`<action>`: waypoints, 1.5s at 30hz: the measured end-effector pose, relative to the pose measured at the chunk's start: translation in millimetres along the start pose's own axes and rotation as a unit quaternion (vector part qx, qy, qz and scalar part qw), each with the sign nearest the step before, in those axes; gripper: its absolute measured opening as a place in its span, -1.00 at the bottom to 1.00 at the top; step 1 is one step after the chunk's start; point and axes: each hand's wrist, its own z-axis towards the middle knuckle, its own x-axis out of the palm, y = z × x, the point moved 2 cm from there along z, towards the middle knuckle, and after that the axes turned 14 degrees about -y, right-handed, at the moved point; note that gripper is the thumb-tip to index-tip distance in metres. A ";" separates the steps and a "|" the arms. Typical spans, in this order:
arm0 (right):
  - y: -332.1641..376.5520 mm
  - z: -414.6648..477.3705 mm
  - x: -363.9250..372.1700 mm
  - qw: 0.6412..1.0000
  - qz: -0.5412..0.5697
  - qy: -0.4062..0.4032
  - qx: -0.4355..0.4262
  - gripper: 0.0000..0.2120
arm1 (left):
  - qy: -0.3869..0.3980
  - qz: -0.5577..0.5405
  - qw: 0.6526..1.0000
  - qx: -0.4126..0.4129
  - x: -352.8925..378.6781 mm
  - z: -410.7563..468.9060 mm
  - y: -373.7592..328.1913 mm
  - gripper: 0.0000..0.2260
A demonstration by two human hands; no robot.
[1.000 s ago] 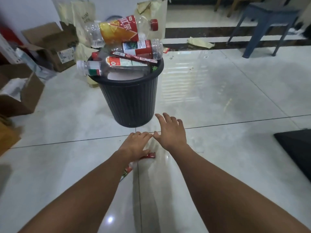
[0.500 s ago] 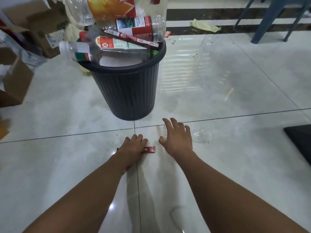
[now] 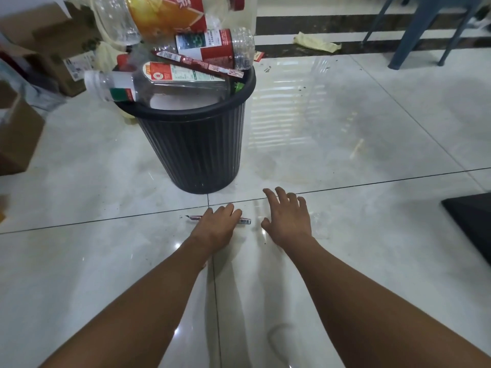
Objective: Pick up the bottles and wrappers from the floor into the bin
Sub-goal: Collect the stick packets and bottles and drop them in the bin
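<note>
- Black ribbed plastic bin [image 3: 196, 150], round and tapering, upright on glossy pale floor tiles [image 3: 345, 123], just beyond both hands.
- Heaped past its rim with clear plastic: white-capped bottle [image 3: 159, 86] lying crosswise, red-labelled bottle [image 3: 215, 46] above it, large orange-labelled bottle [image 3: 164, 19] on top.
- Long red strip wrapper [image 3: 196, 62] slanted between the bottles.
- Thin flat wrapper [image 3: 245, 221] on the floor in front of the bin, barcode end showing at the right, pointed end at the left.
- Left grip [image 3: 216, 227] clamped over that wrapper's middle, fingers curled down.
- Right grip [image 3: 288, 219] apart, fingers spread, low over the tile just beside the barcode end, not touching it.
- Brown cardboard boxes [image 3: 18, 134] at the left; crumpled yellow paper [image 3: 316, 42] far off by the dark skirting.
</note>
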 end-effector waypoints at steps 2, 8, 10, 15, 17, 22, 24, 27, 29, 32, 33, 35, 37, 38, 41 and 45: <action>-0.7 1.0 -1.4 1.000 0.000 0.000 -0.001 -0.37 | -0.009 -0.004 1.000 -0.016 -6.4 5.9 -1.7 -0.73; -15.5 0.8 -5.4 1.000 -0.004 -0.011 0.013 -0.37 | -0.048 0.006 0.998 -0.037 -22.6 28.8 -13.4 -0.80; -25.1 -0.2 -5.7 1.000 -0.019 -0.008 0.019 -0.34 | -0.057 0.005 0.998 -0.031 -28.7 36.2 -20.8 -0.86; -51.0 -5.3 -0.5 0.995 -0.083 0.046 0.007 -0.20 | -0.074 0.014 0.997 -0.010 -37.8 49.6 -36.1 -0.91; -61.3 -7.3 2.3 0.991 -0.107 0.081 -0.005 -0.14 | -0.079 0.014 0.997 -0.005 -39.3 51.2 -41.9 -0.90; -80.5 -14.3 11.6 0.981 -0.137 0.141 0.004 -0.23 | -0.087 -0.009 0.996 -0.005 -40.1 51.5 -46.4 -0.91; -82.6 -18.3 15.5 0.979 -0.128 0.160 0.018 -0.25 | -0.083 -0.021 0.996 -0.015 -39.5 50.3 -46.4 -0.91; -82.2 -22.4 20.1 0.985 -0.107 0.131 0.032 -0.35 | -0.078 -0.035 0.996 -0.029 -37.4 48.5 -45.6 -0.91; -76.7 -21.7 22.5 0.986 -0.112 0.119 0.022 -0.48 | -0.081 -0.036 0.995 -0.035 -37.2 45.7 -43.0 -0.91; -61.0 -16.7 22.2 0.988 -0.103 0.112 0.028 -0.61 | -0.077 -0.036 0.996 -0.040 -38.1 40.9 -37.8 -0.90; -54.3 -13.1 20.5 0.990 -0.092 0.102 0.027 -0.63 | -0.076 -0.033 0.996 -0.042 -39.1 39.3 -35.4 -0.90; -42.3 -5.5 13.9 0.994 -0.066 0.080 0.029 -0.64 | -0.078 -0.021 0.996 -0.047 -44.3 37.1 -30.3 -0.90; -31.5 1.4 5.4 0.997 -0.041 0.061 0.037 -0.63 | -0.083 -0.015 0.995 -0.058 -52.2 35.3 -24.6 -0.91; -26.2 4.2 0.3 0.997 -0.032 0.053 0.040 -0.63 | -0.086 -0.015 0.994 -0.064 -56.7 34.6 -22.4 -0.91; -13.2 10.5 -16.6 0.998 -0.004 0.030 0.048 -0.62 | -0.098 -0.016 0.992 -0.073 -75.1 35.2 -17.8 -0.91; 1.2 15.8 -49.4 0.997 0.045 -0.042 0.051 -0.62 | -0.121 -0.008 0.991 -0.060 -107.9 33.0 -11.5 -0.88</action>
